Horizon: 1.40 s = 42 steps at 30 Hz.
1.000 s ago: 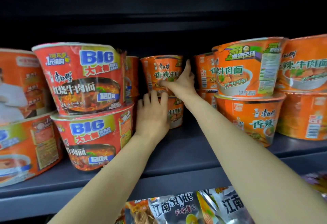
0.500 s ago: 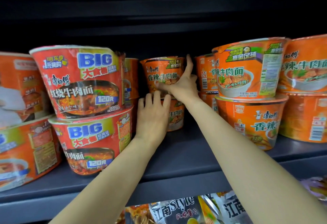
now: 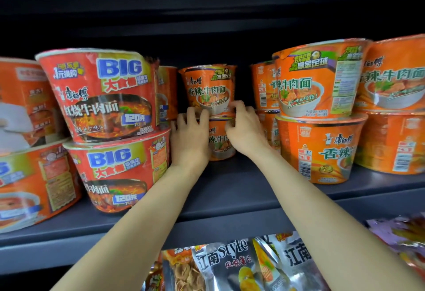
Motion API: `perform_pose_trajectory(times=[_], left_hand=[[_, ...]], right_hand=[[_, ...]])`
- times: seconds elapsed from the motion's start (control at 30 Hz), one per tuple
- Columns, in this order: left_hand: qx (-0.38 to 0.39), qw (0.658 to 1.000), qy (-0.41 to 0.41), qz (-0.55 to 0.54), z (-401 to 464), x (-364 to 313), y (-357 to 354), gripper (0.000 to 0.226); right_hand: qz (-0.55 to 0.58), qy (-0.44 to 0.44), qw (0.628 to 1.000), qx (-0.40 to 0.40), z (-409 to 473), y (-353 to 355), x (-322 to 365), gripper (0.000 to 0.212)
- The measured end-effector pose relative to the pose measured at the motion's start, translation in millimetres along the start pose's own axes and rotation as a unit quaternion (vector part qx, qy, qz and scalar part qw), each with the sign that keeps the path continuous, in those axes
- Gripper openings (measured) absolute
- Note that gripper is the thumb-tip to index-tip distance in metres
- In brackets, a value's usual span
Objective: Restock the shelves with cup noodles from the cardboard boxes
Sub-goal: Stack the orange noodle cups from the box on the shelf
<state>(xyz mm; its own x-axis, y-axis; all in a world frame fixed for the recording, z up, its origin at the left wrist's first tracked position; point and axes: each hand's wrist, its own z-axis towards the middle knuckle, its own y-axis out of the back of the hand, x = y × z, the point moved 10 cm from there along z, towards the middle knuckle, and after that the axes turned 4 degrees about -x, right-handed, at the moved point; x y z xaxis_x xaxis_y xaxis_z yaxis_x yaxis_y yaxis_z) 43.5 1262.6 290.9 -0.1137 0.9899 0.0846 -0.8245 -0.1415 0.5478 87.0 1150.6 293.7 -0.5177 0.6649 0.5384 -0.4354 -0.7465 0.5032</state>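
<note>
Orange stacked cups (image 3: 210,97) now sit squared: your right hand (image 3: 245,133) dropped to join the left hand (image 3: 189,140), both cupping the lower cup (image 3: 218,139).

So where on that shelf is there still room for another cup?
Bare shelf runs down the middle lane, from the front edge back to the small stacked cups both hands reach for. The red BIG bowls crowd its left side, the orange bowls its right. Above every stack it is open.
</note>
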Motion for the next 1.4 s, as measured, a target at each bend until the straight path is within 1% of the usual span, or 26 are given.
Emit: perform_pose_trajectory(times=[0.07, 0.2, 0.33, 0.43, 0.5, 0.6, 0.67, 0.7, 0.8, 1.03, 1.1, 1.23, 1.33, 1.4], left_hand=[[0.024, 0.999, 0.023, -0.037, -1.2, 3.3, -3.8, 0.07], [0.023, 0.995, 0.055, -0.079, 0.4, 9.0, -1.9, 0.063], [0.032, 0.995, 0.059, -0.078, 1.1, 10.2, -6.4, 0.059], [0.031, 0.995, 0.056, -0.079, 0.2, 8.9, -6.9, 0.058], [0.028, 0.994, 0.061, -0.088, 0.1, 10.0, -6.7, 0.063], [0.027, 0.989, 0.071, -0.129, 1.2, 12.5, -7.6, 0.086], [0.039, 0.983, 0.076, -0.162, 2.1, 12.6, -10.8, 0.098], [0.05, 0.98, 0.079, -0.174, 2.1, 12.0, -13.5, 0.1], [0.087, 0.979, 0.063, -0.174, 0.2, 5.6, -19.7, 0.095], [0.08, 0.973, 0.059, -0.207, -1.4, 2.7, -14.3, 0.077], [0.089, 0.971, 0.06, -0.213, -2.8, 1.1, -14.6, 0.077], [0.123, 0.956, 0.057, -0.262, -5.9, -4.9, -19.3, 0.088], [0.113, 0.957, 0.054, -0.261, -5.2, -3.4, -22.2, 0.087], [0.098, 0.959, 0.06, -0.259, -4.8, -0.1, -20.0, 0.084]], right_hand=[[-0.015, 0.011, 1.0, 0.012, -4.1, -2.0, -0.4, 0.047], [0.001, 0.023, 1.0, 0.018, -6.5, -3.5, 3.2, 0.05], [0.023, 0.034, 0.999, 0.016, -9.1, -3.7, 3.9, 0.051], [0.014, 0.04, 0.999, -0.011, -7.5, -0.2, 3.4, 0.053], [0.005, 0.052, 0.998, -0.041, -5.1, 4.5, 6.9, 0.054], [0.017, 0.07, 0.995, -0.065, -1.6, 9.9, 13.4, 0.06], [0.028, 0.08, 0.995, -0.049, -2.5, 6.4, 15.4, 0.065], [0.03, 0.081, 0.996, -0.035, -3.2, 2.7, 15.2, 0.068], [0.036, 0.058, 0.998, -0.002, -0.9, -5.1, 9.8, 0.073], [0.036, 0.019, 0.999, 0.017, 6.6, -11.5, -0.8, 0.074], [0.031, 0.02, 0.999, 0.025, 5.7, -12.3, 0.3, 0.075], [0.025, 0.028, 0.999, 0.038, 1.3, -14.3, 3.4, 0.073], [0.02, 0.048, 0.998, 0.048, -5.7, -13.0, 11.2, 0.078], [0.015, 0.071, 0.996, 0.049, -17.9, -2.0, 21.4, 0.076]])
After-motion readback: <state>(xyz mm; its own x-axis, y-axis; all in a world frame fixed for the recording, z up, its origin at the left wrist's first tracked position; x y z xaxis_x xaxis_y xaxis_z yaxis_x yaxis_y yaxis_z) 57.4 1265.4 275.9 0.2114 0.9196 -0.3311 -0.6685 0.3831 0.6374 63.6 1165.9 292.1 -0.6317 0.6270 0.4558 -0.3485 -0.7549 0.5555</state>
